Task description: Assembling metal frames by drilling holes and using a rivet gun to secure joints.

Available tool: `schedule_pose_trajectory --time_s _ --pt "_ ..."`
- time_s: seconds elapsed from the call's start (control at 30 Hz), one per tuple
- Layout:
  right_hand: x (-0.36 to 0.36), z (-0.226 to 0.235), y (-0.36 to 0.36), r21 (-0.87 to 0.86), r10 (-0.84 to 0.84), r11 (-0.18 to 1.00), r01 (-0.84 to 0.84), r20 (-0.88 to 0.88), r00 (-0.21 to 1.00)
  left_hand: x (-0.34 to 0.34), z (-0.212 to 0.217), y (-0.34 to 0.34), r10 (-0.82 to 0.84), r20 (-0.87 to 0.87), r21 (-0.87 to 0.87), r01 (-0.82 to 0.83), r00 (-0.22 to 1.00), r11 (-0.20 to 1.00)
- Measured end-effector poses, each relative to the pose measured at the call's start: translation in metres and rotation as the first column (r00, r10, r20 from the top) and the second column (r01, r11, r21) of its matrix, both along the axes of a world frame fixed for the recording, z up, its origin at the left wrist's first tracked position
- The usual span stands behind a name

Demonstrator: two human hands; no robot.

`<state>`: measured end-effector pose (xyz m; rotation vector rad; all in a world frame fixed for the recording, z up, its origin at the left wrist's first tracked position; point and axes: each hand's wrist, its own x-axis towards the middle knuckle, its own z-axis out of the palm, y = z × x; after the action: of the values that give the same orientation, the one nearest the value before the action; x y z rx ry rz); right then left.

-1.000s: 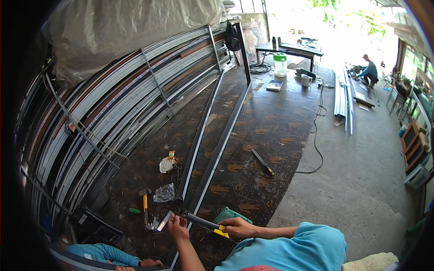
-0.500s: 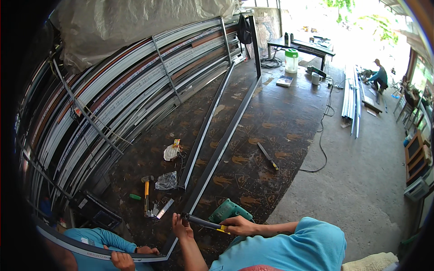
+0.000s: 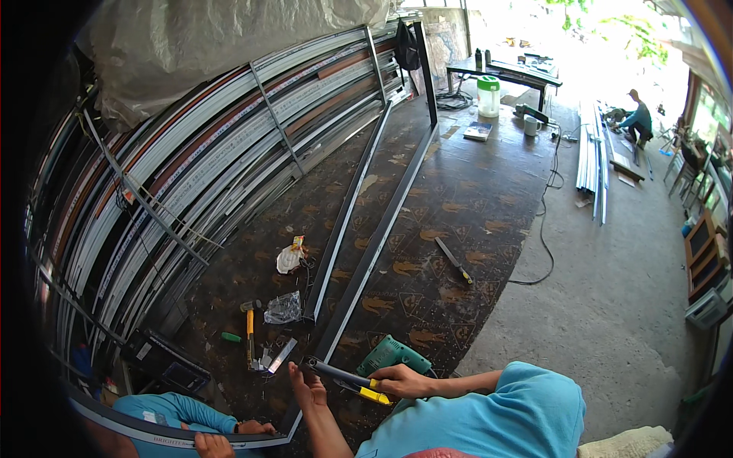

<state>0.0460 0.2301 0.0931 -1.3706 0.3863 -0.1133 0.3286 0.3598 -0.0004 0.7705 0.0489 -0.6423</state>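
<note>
While kneeling over the patterned floor mat (image 3: pixel 427 229):
Right hand (image 3: pixel 401 379): fingers clamped on yellow-handled snips (image 3: pixel 347 378).
Left hand (image 3: pixel 305 385): fingers half-curled, touching snips' blade tip.
Snips: just beside long metal frame's (image 3: pixel 366 263) near end.
Green drill (image 3: pixel 391 355): behind right hand.

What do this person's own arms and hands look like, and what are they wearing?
Both forearms are bare from the elbow down. The left hand and right hand wear no gloves, and no watch, ring or bracelet shows. A light blue short-sleeved shirt covers the shoulder and upper arm, its sleeve ending near the right elbow.
</note>
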Motion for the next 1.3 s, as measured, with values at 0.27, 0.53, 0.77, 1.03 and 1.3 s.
schedule_pose_trajectory --time_s 0.27,0.53,0.77,1.03,1.3 --pt "0.018 -0.017 0.009 0.155 -0.117 0.982 0.110 0.034 0.993 -0.054 0.045 -0.020 -0.096 0.117 -0.074 0.105 0.988 0.992" --pt "0.029 -0.015 -0.017 0.273 -0.034 0.960 0.057 -0.090 0.995 -0.059 0.065 -0.013 -0.146 0.407 0.303 0.017 0.902 0.953" --pt "0.067 -0.014 0.013 0.166 0.088 0.984 -0.068 -0.119 0.989 -0.079 0.061 -0.003 0.308 0.086 0.206 -0.319 0.948 0.925" --pt "0.125 -0.055 0.090 0.419 0.215 0.901 -0.112 -0.207 0.954 -0.042 0.032 0.071 0.488 0.212 0.455 -0.528 0.846 0.717" --pt "0.173 -0.079 0.142 0.496 0.342 0.855 -0.152 -0.320 0.884 -0.006 -0.004 0.136 0.608 0.078 0.755 -0.445 0.790 0.482"
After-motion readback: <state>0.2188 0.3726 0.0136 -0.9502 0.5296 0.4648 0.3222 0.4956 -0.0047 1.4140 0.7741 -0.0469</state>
